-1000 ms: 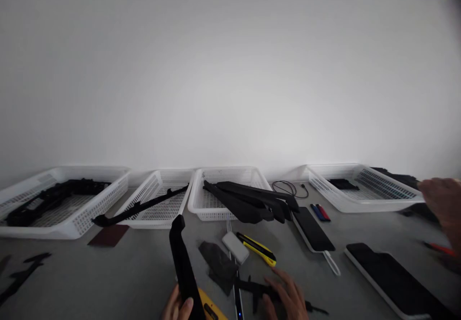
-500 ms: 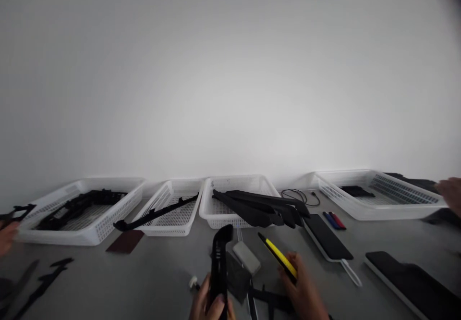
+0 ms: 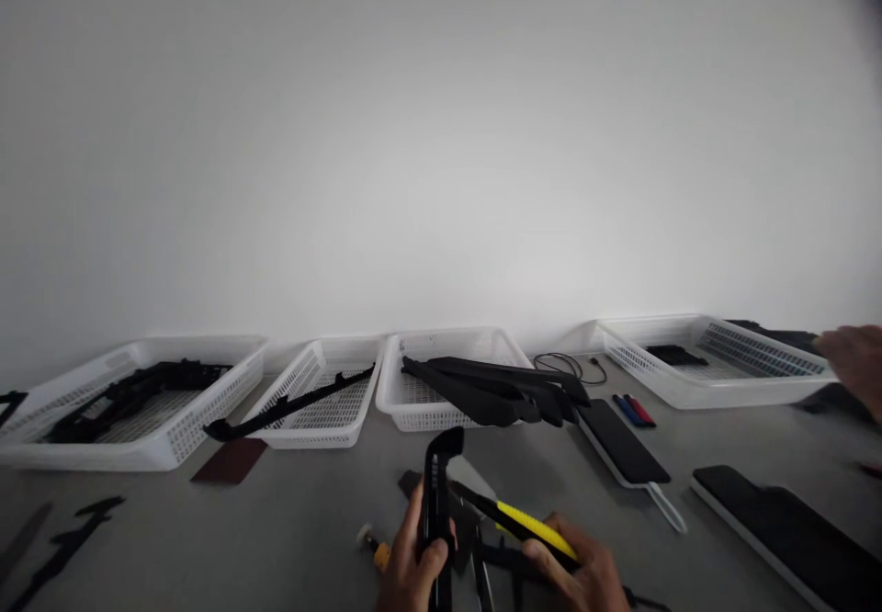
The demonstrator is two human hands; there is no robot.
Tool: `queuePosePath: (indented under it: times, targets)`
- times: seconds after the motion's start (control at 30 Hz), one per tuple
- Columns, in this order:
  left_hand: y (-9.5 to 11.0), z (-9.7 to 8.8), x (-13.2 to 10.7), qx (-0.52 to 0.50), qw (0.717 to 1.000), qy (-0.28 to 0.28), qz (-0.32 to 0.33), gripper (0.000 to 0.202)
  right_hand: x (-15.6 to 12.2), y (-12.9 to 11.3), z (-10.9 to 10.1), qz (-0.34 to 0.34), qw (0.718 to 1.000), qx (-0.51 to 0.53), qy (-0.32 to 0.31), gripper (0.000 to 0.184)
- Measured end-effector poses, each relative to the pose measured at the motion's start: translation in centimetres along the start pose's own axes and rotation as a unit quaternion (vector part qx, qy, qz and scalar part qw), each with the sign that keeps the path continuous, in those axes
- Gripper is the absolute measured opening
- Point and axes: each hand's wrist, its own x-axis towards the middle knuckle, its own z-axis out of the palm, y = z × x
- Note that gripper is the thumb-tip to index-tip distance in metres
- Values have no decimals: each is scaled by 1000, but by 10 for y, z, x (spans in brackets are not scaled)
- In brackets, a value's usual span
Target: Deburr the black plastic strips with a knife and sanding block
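My left hand is wrapped round a long black plastic part that stands nearly upright at the bottom middle of the head view. My right hand grips a yellow and black utility knife, whose tip points left toward the black part. Under both hands lie a dark cloth piece, a thin black part and a small white and yellow object on the grey table.
Several white mesh baskets line the wall, holding black plastic parts. A dark red pad, a phone, red and blue pens and a black tray lie around. Another person's hand shows at the right edge.
My right hand picked the yellow knife off the table and brought it toward the black part. My left hand turned the part upright. The person's hand at the left edge has gone.
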Motion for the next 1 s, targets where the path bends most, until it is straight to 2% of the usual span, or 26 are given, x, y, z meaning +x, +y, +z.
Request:
queuePosePath:
  times: [0.13, 0.4, 0.77, 1.0]
  targets:
    - [-2, 3, -4, 5, 1000, 7, 6, 86, -2, -1, -6, -21, 996, -16, 87, 62]
    - [-6, 0, -9, -4, 999, 20, -31, 79, -1, -18, 1, -11, 990, -57, 130, 64]
    - [-2, 3, -10, -22, 999, 30, -32, 79, -3, -23, 5, 7, 988, -48, 148, 66]
    - [6, 5, -8, -15, 999, -4, -42, 86, -2, -21, 0, -2, 994, -42, 102, 63]
